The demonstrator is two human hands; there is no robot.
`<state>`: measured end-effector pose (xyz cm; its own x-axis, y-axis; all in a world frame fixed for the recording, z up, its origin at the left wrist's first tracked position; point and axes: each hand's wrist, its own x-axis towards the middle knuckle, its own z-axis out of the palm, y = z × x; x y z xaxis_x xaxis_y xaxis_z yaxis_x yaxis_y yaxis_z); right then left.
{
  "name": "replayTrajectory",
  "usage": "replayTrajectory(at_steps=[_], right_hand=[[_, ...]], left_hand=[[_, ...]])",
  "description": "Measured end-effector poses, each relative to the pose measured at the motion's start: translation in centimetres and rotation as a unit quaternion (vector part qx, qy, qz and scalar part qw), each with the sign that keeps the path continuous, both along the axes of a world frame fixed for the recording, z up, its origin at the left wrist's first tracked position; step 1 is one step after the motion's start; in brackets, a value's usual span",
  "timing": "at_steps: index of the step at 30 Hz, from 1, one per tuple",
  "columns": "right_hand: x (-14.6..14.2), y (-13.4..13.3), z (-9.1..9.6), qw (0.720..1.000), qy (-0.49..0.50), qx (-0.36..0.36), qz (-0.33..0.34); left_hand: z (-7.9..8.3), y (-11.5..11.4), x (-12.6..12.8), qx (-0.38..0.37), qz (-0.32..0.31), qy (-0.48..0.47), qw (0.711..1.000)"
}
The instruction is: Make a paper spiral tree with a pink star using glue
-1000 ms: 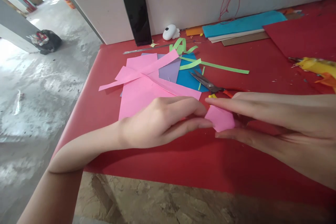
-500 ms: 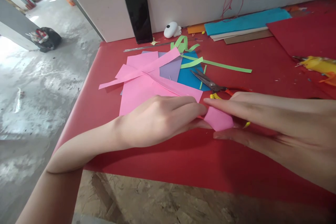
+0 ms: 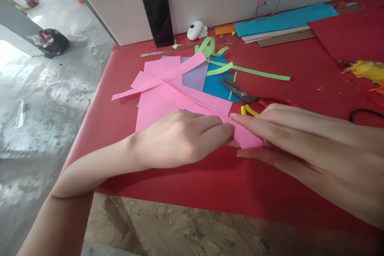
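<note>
A folded pink paper strip (image 3: 249, 139) is between my two hands, above the front part of the red table. My left hand (image 3: 189, 138) is closed, with its fingertips pinching the strip's left side. From the right, my right hand (image 3: 297, 140) has its thumb below and fingers above the strip's folded end, closed around it. Just beyond the hands lie scissors (image 3: 241, 93) with red and yellow handles, blades pointing away to the left. Pink paper sheets and strips (image 3: 159, 100) lie behind my left hand, over purple paper (image 3: 195, 76) and blue paper (image 3: 216, 84).
A black phone (image 3: 156, 8) leans on the wall beside a small white object (image 3: 196, 31). Curled green strips (image 3: 207, 48) lie behind the papers. Blue folded paper (image 3: 285, 20) and red sheets (image 3: 354, 32) are at the back right. The table's left edge drops to a concrete floor (image 3: 30, 128).
The pink strip between my hands has gone from a compact, pentagon-like shape to a longer band slanting up and left. My right fingers have shifted slightly left. The view has tilted a little.
</note>
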<state>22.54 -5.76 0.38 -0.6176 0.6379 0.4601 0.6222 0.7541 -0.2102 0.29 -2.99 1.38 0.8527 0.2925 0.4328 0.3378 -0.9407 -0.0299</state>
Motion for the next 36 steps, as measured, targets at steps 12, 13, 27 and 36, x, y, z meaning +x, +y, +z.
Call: replayTrajectory(at_steps=[12,13,27,36], right_hand=[[0.2,-0.1,-0.5,0.998,0.042,-0.022,0.043],[0.2,-0.1,-0.4,0.998,0.039,-0.02,0.046],[0.0,0.0,-0.5,0.995,0.054,-0.028,0.081],[-0.2,-0.1,-0.5,0.992,0.057,-0.051,0.098]], left_hand=[[-0.5,0.0,0.6,0.056,-0.009,-0.06,0.997],[-0.5,0.0,0.6,0.059,-0.011,-0.069,0.996],[-0.5,-0.5,0.6,0.045,0.007,-0.064,0.997],[-0.2,-1.1,0.2,-0.024,-0.009,-0.038,0.999]])
